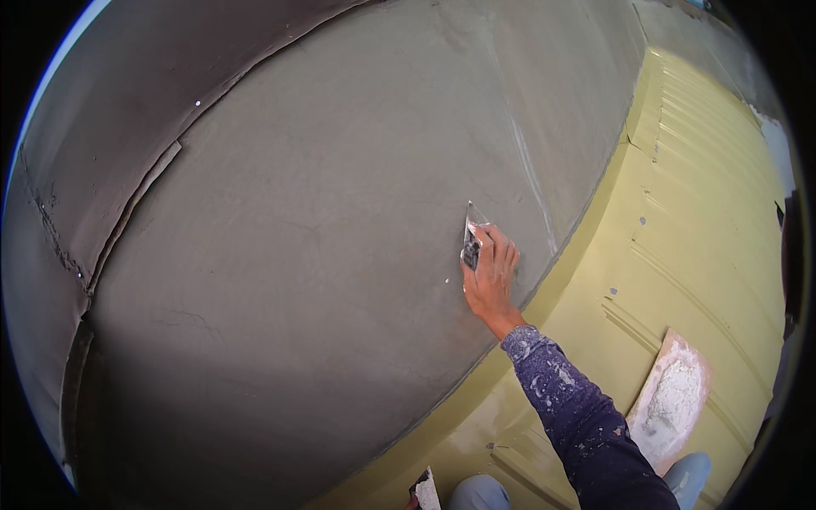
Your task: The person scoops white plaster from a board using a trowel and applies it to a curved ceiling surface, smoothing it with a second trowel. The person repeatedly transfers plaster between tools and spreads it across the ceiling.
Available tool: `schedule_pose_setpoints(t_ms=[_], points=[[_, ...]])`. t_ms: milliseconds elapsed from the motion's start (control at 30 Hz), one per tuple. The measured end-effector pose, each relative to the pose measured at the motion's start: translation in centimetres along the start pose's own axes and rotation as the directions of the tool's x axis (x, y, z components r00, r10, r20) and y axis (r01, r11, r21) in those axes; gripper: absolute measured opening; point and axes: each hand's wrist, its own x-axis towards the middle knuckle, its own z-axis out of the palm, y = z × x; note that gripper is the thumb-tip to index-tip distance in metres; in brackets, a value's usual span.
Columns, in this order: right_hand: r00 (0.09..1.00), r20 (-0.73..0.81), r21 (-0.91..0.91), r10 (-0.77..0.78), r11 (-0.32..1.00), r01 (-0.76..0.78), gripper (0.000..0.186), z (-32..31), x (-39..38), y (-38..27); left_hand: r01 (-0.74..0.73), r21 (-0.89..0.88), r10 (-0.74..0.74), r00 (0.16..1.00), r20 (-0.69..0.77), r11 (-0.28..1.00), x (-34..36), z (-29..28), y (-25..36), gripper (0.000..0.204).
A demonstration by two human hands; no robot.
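Note:
My right hand (493, 270) presses a small metal trowel (470, 242) against a smooth grey plastered wall (323, 212), fingers closed around it. White smears mark the tool and my fingertips. At the bottom edge only a sliver of my left hand (413, 503) shows. It is beside a dark-edged putty blade (427, 490) loaded with white paste and appears to grip it; most of that hand is out of the picture. To the right of my forearm, a pinkish board (654, 408) carries a heap of white filler (676, 398).
Yellow ribbed metal sheeting (697, 229) runs along the wall's lower right side. My knees (480, 493) show at the bottom. A dark brown metal panel (161, 93) with a raised, uneven edge borders the wall at left. Pale streaks (533, 174) mark the wall above my hand.

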Motion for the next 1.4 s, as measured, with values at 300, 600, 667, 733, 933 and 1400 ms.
schedule_pose_setpoints(t_ms=[300, 600, 667, 733, 933, 1400], points=[[0.904, -0.021, 0.037, -0.426, 0.904, 0.427, 0.044, -2.1, 16.8, -10.2, -0.006, -0.083, 0.011, 0.998, 0.056, 0.997, -1.0, 0.9, 1.6, 0.033], [0.862, -0.129, 0.075, -0.490, 0.862, 0.501, 0.052, -0.2, 18.8, -19.5, 0.004, -0.008, -0.003, 0.994, 0.113, 1.000, -2.2, 0.0, 2.4, 0.032], [0.806, -0.047, 0.124, -0.591, 0.797, 0.592, 0.054, 0.6, 10.1, -19.5, -0.027, 0.041, 0.022, 0.992, 0.126, 0.999, -2.3, -0.1, 2.8, 0.032], [0.863, 0.068, 0.185, -0.501, 0.856, 0.483, 0.055, 1.7, 1.2, -17.3, -0.012, 0.068, 0.002, 0.989, 0.146, 0.998, -2.3, -0.4, 2.8, 0.032], [0.625, 0.006, -0.006, 0.781, 0.625, -0.781, 0.055, -2.0, -0.4, 2.7, 0.023, 0.091, -0.036, 0.990, 0.139, 0.996, -3.1, -1.4, 3.4, 0.032], [0.473, -0.030, 0.085, 0.880, 0.474, -0.876, 0.043, 0.1, -3.8, 12.2, -0.047, 0.068, 0.026, 0.958, 0.287, 0.997, -6.7, -9.8, 6.7, 0.035]])
